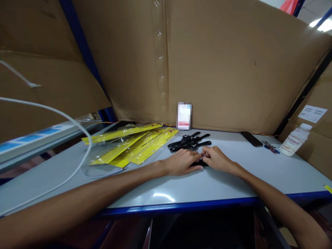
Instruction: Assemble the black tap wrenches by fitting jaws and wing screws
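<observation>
My left hand [183, 162] lies over a long black tool [204, 164] on the table, its fingers closed around the tool's left part. My right hand [215, 159] is closed beside it, thumb and fingers pinched together at the upper side of the same tool. Most of that tool is hidden under the hands, so its exact kind does not show. Just beyond my fingers is a loose pile of similar black handled tools [190, 141] with shiny metal parts.
Yellow-and-clear packages [150, 143] overlap on the left of the grey table [233, 186]. A white cable [89, 145] loops in front of them. Against the cardboard wall [220, 69] stands a phone with a blurred screen [184, 116]. A dark phone [251, 139], keys [270, 147] and a bottle [295, 140] are at right.
</observation>
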A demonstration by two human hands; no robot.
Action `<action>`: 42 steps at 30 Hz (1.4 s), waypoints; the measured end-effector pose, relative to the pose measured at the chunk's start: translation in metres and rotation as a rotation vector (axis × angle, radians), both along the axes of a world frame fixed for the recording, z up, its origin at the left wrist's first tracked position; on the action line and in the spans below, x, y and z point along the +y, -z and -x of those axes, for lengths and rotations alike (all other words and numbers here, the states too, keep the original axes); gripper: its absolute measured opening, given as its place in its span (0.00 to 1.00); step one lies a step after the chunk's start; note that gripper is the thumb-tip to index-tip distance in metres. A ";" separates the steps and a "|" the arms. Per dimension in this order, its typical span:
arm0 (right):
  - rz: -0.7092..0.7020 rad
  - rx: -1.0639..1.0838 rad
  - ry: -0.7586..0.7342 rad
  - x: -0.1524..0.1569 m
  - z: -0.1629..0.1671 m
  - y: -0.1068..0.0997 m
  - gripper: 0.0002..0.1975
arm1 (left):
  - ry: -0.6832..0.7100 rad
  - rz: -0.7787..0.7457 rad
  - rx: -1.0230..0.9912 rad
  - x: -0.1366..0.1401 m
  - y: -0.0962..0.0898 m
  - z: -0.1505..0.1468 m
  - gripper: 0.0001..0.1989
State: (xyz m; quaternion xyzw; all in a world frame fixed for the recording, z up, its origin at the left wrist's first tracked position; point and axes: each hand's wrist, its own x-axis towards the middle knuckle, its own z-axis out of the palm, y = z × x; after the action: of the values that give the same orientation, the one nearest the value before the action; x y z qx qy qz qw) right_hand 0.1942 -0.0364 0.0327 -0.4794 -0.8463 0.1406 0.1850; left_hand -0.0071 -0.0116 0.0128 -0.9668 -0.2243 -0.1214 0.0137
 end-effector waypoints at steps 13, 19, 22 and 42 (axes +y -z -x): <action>-0.160 -0.126 -0.124 -0.005 -0.004 -0.004 0.08 | 0.011 -0.014 -0.020 0.001 0.001 0.000 0.16; 0.088 0.138 0.052 0.002 -0.001 0.001 0.08 | 0.003 0.007 -0.017 -0.001 0.000 0.000 0.17; 0.238 0.175 0.057 0.008 -0.007 -0.002 0.04 | 0.003 0.001 0.002 -0.001 -0.002 0.000 0.17; 0.081 0.033 -0.177 0.004 -0.016 -0.013 0.19 | -0.035 -0.011 0.044 -0.003 -0.003 0.000 0.18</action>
State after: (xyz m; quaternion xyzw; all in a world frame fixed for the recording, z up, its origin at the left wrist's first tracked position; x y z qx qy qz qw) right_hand 0.2100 -0.0329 0.0459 -0.4076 -0.8758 0.1984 0.1660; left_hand -0.0066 -0.0144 0.0156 -0.9652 -0.2400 -0.1011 0.0262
